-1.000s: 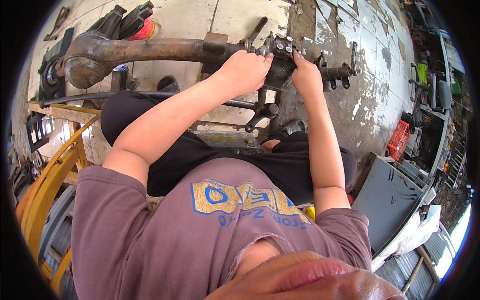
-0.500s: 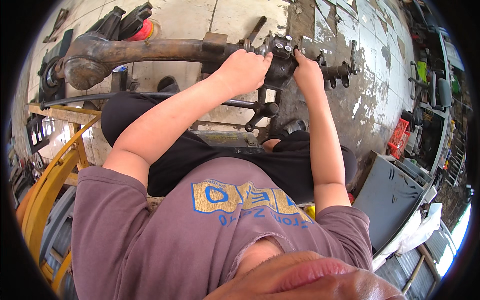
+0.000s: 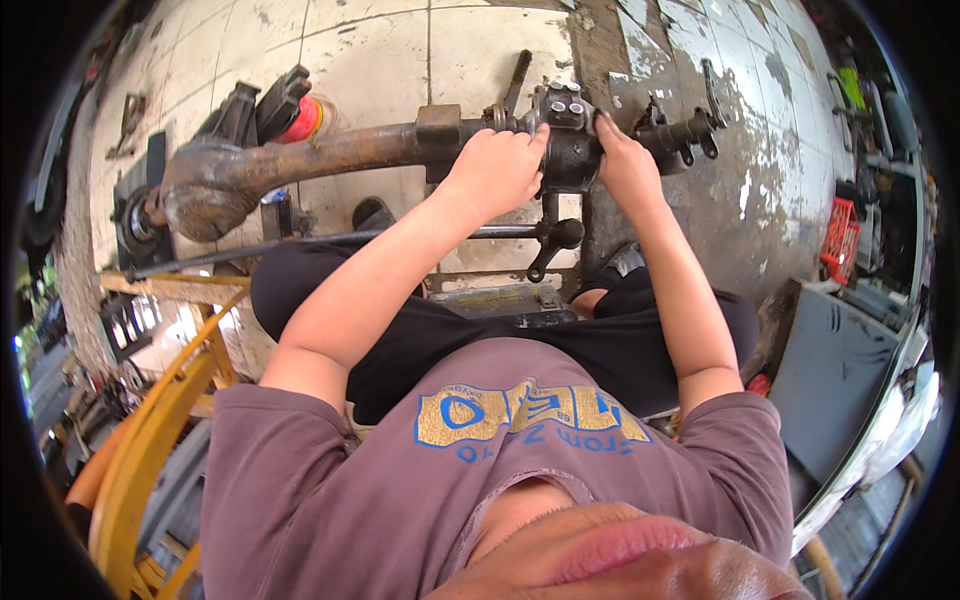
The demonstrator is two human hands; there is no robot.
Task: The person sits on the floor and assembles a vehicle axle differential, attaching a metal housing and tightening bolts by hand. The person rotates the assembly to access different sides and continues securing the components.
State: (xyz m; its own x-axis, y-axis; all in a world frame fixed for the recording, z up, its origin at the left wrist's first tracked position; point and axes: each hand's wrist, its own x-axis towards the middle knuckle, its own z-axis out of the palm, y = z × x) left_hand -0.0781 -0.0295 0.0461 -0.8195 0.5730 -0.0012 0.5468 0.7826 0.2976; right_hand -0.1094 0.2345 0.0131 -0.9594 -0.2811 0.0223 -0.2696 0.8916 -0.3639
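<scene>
A rusty, dark metal vehicle axle (image 3: 330, 155) lies across in front of me, its round differential housing at the left end. At its right end sits a black steering knuckle (image 3: 572, 158) with several shiny bolt heads on top. My left hand (image 3: 497, 172) is closed against the knuckle's left side, its index finger laid along the edge and the other fingers curled. Against the right side, my right hand (image 3: 628, 168) grips with its index finger near the top edge; its lower fingers are partly hidden. A tie rod (image 3: 490, 232) runs below the axle to a rounded joint under the knuckle.
A yellow metal frame (image 3: 150, 440) stands at my left. To the right are a grey metal cabinet (image 3: 835, 365) and a red plastic crate (image 3: 840, 240). A flat metal box (image 3: 500, 303) lies between my legs. Behind the axle sits a red round object (image 3: 305, 120).
The whole view has shifted, so the axle and my body appear lower and farther right. Both hands stay at the knuckle, with little change in their grip.
</scene>
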